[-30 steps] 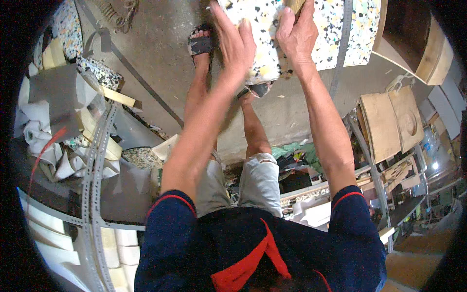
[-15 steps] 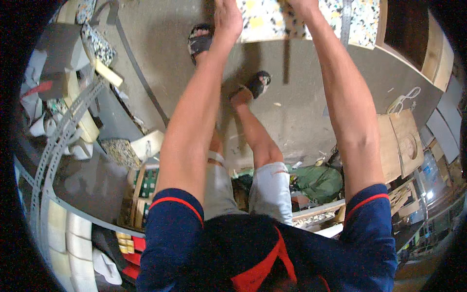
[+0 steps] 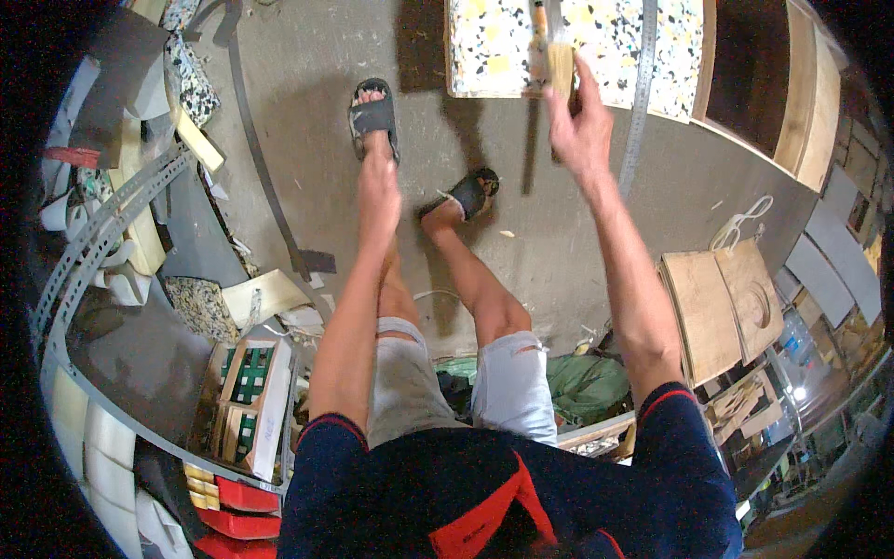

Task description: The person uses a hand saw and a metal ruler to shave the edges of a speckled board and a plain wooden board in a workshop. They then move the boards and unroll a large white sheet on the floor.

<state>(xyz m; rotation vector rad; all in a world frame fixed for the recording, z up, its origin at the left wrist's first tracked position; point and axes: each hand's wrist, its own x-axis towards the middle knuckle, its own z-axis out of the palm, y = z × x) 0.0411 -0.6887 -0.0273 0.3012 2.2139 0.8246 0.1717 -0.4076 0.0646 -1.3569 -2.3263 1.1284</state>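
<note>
A block of speckled white, yellow and black foam (image 3: 610,51) lies at the top of the view. My right hand (image 3: 585,126) is at its near edge, pinching a small pale-yellow, flat-ended piece (image 3: 561,67) between thumb and fingers; its kind is unclear. Just beyond, a thin tool with an orange-and-black handle (image 3: 540,19) rests on the foam. Right of my hand, a long metal ruler (image 3: 639,98) crosses the foam and sticks out over the near edge. My left hand (image 3: 379,191) hangs low before my leg, away from the foam; its fingers are hard to make out.
A wooden frame (image 3: 801,93) stands right of the foam. Foam offcuts (image 3: 200,303) and a slotted metal rail (image 3: 121,219) lie at left. Flat wooden panels (image 3: 722,303) and a green bag (image 3: 587,380) are nearer. A dark strap (image 3: 261,140) crosses the floor.
My left hand has left the foam and dropped toward my leg. My right hand has drawn nearer, with the pale-yellow piece now showing in it. The ruler now juts out past the edge.
</note>
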